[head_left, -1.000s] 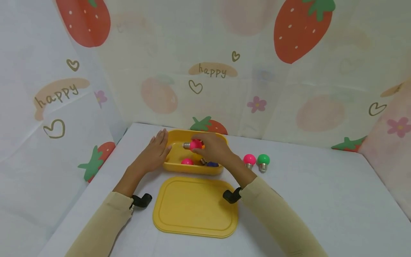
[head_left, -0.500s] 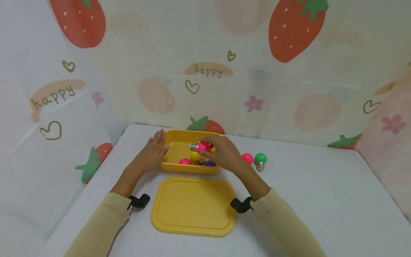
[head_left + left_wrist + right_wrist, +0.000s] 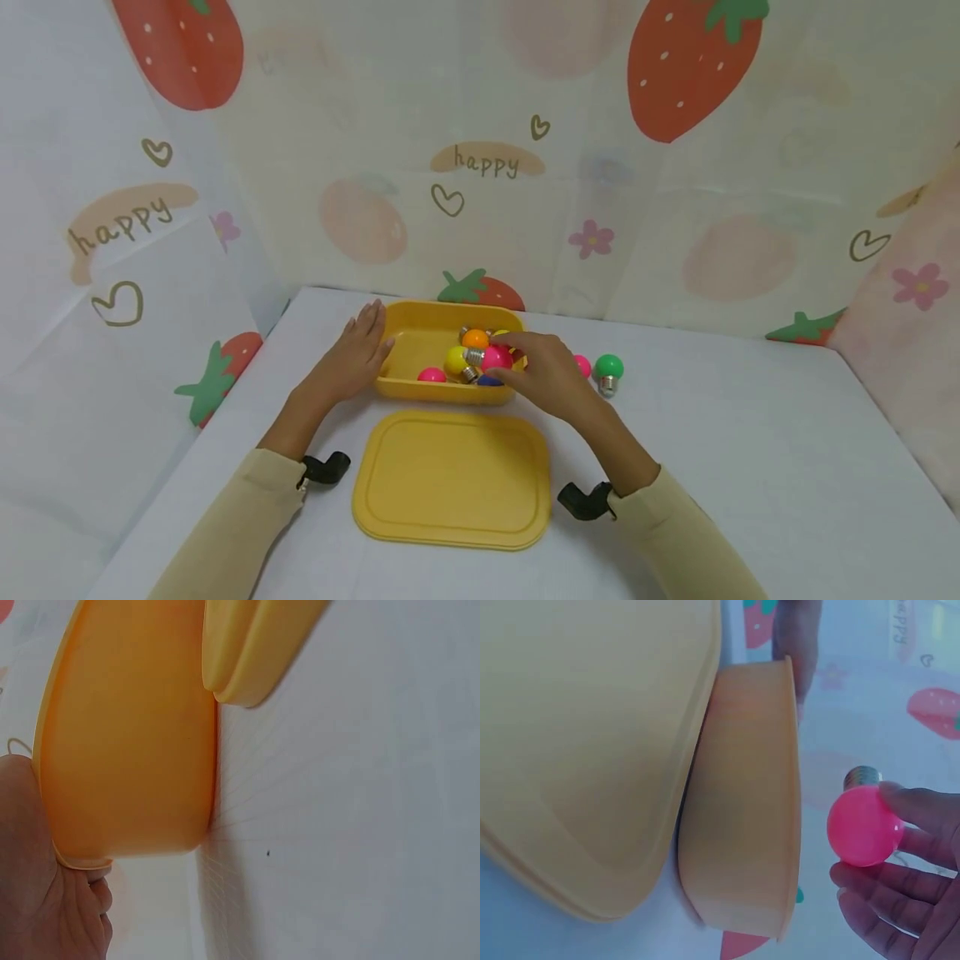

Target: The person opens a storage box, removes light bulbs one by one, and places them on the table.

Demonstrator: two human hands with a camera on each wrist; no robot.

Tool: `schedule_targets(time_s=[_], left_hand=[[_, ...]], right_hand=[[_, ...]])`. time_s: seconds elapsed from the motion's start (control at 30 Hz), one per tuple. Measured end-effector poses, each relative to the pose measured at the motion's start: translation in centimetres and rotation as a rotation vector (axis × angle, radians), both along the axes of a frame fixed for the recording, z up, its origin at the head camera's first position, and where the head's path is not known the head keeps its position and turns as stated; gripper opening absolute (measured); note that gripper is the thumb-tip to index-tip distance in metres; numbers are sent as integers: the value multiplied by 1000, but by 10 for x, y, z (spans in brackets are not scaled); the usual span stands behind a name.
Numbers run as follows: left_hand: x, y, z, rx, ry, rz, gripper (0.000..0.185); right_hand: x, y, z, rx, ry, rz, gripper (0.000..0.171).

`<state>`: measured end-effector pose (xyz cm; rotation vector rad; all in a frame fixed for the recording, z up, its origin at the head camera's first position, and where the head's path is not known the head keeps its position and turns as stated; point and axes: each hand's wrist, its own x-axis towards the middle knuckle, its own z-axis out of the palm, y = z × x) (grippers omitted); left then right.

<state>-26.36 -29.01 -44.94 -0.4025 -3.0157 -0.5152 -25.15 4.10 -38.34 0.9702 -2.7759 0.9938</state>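
Observation:
A yellow box (image 3: 420,317) stands on the white table with orange (image 3: 475,338), yellow (image 3: 454,360), pink (image 3: 431,376) and blue (image 3: 489,381) bulbs inside. My left hand (image 3: 367,342) rests with straight fingers against the box's left wall (image 3: 127,750). My right hand (image 3: 519,363) pinches a pink bulb (image 3: 497,358) at its fingertips over the box's right end. In the right wrist view this pink bulb (image 3: 864,825) hangs just above the box rim (image 3: 789,787), metal base pointing away, fingers (image 3: 919,814) on its side.
The yellow lid (image 3: 453,479) lies flat in front of the box. A loose pink bulb (image 3: 582,365) and a green bulb (image 3: 608,367) sit on the table right of the box. Strawberry-print cloth walls close in the back and sides.
My right hand has carried the pink bulb rightward and lower, to the box's right end, uncovering the orange and yellow bulbs. The left hand has stayed on the box.

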Motion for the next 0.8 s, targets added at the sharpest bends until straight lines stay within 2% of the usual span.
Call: schedule_targets(time_s=[0.23,0.5,0.8], left_hand=[[0,0,-2,-6,2,-5,68],[0,2,2,-1,-1,1,68],[3,2,2,-4,20,-10,67]], right_hand=[[8,11,-3,-25,-1,3,43],[13,22,-1,-44,18,-30,43],[8,35,2,-79,-29,-6,42]])
